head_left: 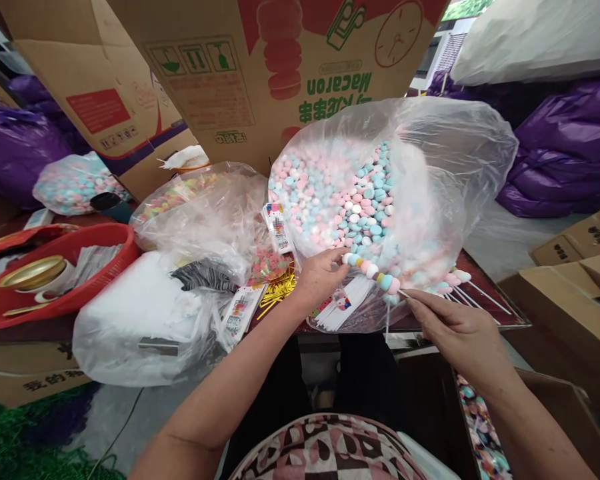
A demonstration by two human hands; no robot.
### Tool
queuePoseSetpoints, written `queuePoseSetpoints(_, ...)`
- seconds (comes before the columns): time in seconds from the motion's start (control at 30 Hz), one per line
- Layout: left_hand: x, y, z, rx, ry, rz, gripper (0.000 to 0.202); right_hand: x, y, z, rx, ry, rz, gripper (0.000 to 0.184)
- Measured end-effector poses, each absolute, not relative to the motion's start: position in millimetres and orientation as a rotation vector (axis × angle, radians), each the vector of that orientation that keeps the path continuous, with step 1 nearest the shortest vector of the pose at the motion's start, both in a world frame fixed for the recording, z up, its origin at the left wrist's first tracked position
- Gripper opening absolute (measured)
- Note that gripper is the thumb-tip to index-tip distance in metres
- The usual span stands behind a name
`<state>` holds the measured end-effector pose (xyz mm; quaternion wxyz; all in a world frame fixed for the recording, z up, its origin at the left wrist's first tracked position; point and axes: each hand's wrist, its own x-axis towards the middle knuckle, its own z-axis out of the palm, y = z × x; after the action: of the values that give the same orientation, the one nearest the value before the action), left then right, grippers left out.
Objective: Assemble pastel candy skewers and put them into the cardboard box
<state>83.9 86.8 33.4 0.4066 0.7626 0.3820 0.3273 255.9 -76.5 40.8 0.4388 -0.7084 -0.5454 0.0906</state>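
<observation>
A big clear plastic bag [460, 153] full of pink, blue and white marshmallow candies [345, 200] lies open on the table in front of me. My right hand [455, 323] pinches the bare end of a thin stick [405, 293]. Several candies [373, 270] are threaded on that stick in a row. My left hand [320, 273] is closed at the far end of the row, fingertips on the last candy, right at the bag's mouth. A few finished candy sticks [455, 280] lie on the table just beyond my right hand.
A red basket [100, 267] with a gold lid sits at the left. Clear bags [145, 320], yellow ties [277, 290] and labelled wrappers [240, 310] crowd the middle. Cardboard boxes [280, 73] stand behind, more boxes [570, 287] at the right, purple bags [570, 147] beyond.
</observation>
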Motion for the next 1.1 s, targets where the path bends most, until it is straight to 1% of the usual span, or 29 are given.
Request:
queuePoseSetpoints(0.17, 83.5, 81.1, 36.0, 1.653, 0.897, 0.719, 0.042, 261.7, -80.6, 43.8, -1.731, -1.378, 0.306, 0.025)
queuePoseSetpoints(0.3, 82.3, 76.2, 42.3, 1.639, 0.829, 0.627, 0.048, 266.4, -83.3, 44.7, -1.754, -1.445, 0.264, 0.026)
queuePoseSetpoints(0.37, 82.4, 73.4, 41.7, 1.695, 0.835, 0.623, 0.047, 264.1, -84.6, 44.7, -1.777, -1.482, 0.192, 0.029)
queuePoseSetpoints(0.47, 82.8, 68.6, 37.0, 1.857, 0.918, 0.724, 0.045, 255.8, -86.7, 45.3, -1.798, -1.555, 0.088, 0.030)
queuePoseSetpoints(0.57, 81.9, 64.6, 32.7, 2.074, 1.000, 0.791, 0.045, 247.6, -87.3, 48.7, -1.804, -1.616, 0.111, 0.030)
queuePoseSetpoints(0.7, 79.1, 60.9, 32.1, 2.306, 1.054, 0.737, 0.044, 239.7, -83.9, 54.4, -1.806, -1.629, 0.151, 0.031)
queuePoseSetpoints(0.87, 76.0, 53.6, 37.8, 2.394, 1.197, 0.659, 0.043, 219.8, -78.8, 52.2, -1.850, -1.697, 0.022, 0.033)
queuePoseSetpoints(0.93, 74.8, 51.8, 40.0, 2.383, 1.236, 0.679, 0.045, 212.7, -77.9, 50.2, -1.880, -1.737, -0.026, 0.034)
queuePoseSetpoints(1.0, 74.1, 52.8, 40.7, 2.303, 1.238, 0.778, 0.046, 210.4, -77.8, 49.6, -1.894, -1.731, -0.044, 0.035)
queuePoseSetpoints(1.1, 74.7, 57.5, 40.1, 1.937, 1.143, 0.954, 0.043, 214.7, -78.7, 51.4, -1.862, -1.639, 0.035, 0.037)
